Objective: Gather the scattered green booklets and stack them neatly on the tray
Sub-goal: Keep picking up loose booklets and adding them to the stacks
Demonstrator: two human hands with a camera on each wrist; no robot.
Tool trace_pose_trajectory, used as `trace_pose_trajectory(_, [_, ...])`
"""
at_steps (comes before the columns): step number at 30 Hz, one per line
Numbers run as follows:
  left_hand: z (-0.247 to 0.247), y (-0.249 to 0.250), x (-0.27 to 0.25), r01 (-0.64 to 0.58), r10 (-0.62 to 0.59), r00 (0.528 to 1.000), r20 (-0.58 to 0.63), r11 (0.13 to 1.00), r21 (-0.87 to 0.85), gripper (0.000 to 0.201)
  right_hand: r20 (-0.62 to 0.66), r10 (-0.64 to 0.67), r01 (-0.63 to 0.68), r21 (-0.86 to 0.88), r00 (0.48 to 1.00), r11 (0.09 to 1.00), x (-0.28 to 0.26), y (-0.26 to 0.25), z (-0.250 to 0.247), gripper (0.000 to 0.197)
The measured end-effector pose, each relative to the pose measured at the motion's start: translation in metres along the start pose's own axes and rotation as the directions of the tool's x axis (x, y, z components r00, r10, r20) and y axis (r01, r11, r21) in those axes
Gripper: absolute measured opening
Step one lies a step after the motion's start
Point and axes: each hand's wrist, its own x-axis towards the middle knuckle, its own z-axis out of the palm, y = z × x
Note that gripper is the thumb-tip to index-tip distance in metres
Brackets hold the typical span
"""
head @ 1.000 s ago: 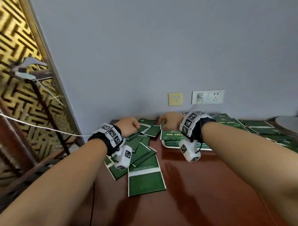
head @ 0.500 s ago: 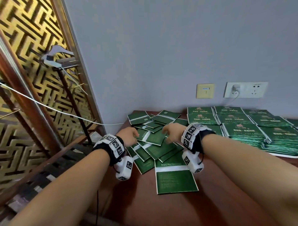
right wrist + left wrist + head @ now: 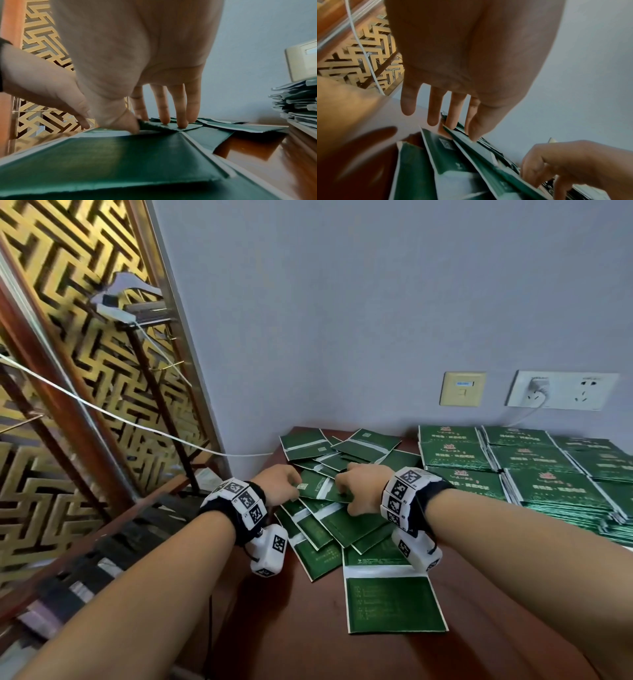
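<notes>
Compared with half a second ago, both hands have closed in on one booklet [image 3: 320,487] atop the scattered pile [image 3: 342,508] and now hold it between them. The left hand [image 3: 282,484] pinches its left edge with thumb and fingers; the right hand [image 3: 359,491] grips its right edge – thumb at the near edge, fingers [image 3: 181,117] pressed on the cover. The booklet tilts, its long axis running hand to hand, left end slightly farther. Right of the grip, neat stacks [image 3: 534,474] line the wall; whether a tray lies beneath them, I cannot tell – the table [image 3: 291,628] is brown wood
</notes>
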Motion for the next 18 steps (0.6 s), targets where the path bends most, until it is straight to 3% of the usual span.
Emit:
trace_pose_trajectory(4, [0.003,0.007,-0.006,-0.018,0.018,0.999,0.026,1.000,-0.005,0.035,-0.037,0.007,-0.008,-0.005,0.999,1.000,-0.007,-0.001,-0.003,0.020])
trace_pose_trajectory(12, [-0.004,0.024,-0.033,-0.027,0.028,0.999,0.036,0.999,-0.029,0.033,-0.133,-0.034,0.035,0.004,0.991,0.999,-0.044,0.005,-0.017,0.028])
trace_pose_trajectory(18, [-0.001,0.035,-0.055,-0.082,0.077,0.994,0.083,0.995,0.060,0.036,-0.208,-0.065,0.077,0.051,0.976,0.996,-0.074,0.017,-0.020,0.036])
